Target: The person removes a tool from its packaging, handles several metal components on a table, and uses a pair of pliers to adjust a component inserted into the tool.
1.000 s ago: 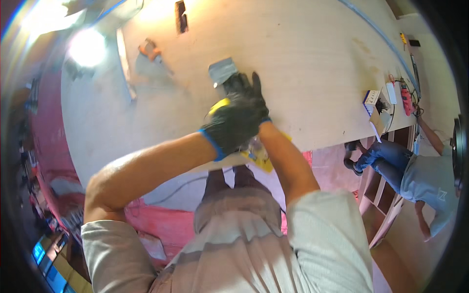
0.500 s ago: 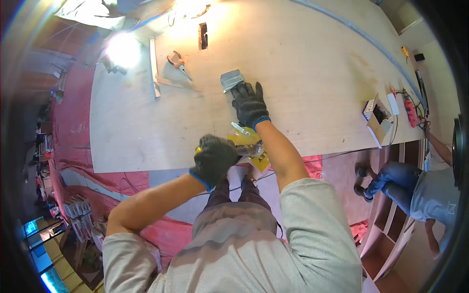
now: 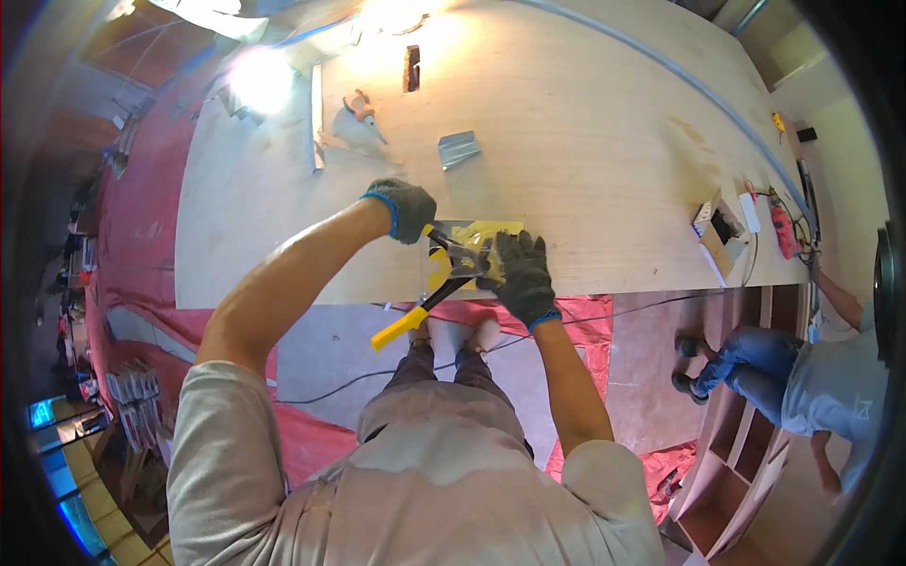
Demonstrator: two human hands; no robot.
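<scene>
A yellow-and-black tool is sitting at the near edge of a big pale board, and one yellow handle is poking out past the edge toward the person. The right hand, in a dark glove, is lying against the end where the handles are meeting; I cannot tell if its fingers are squeezing. A yellow card with clear plastic is lying just past the tool. The left hand, also gloved, is curling its fingers around the other handle's end. Farther off, a bent shiny metal piece is resting on the board, and orange-handled pliers are lying near a thin strip.
</scene>
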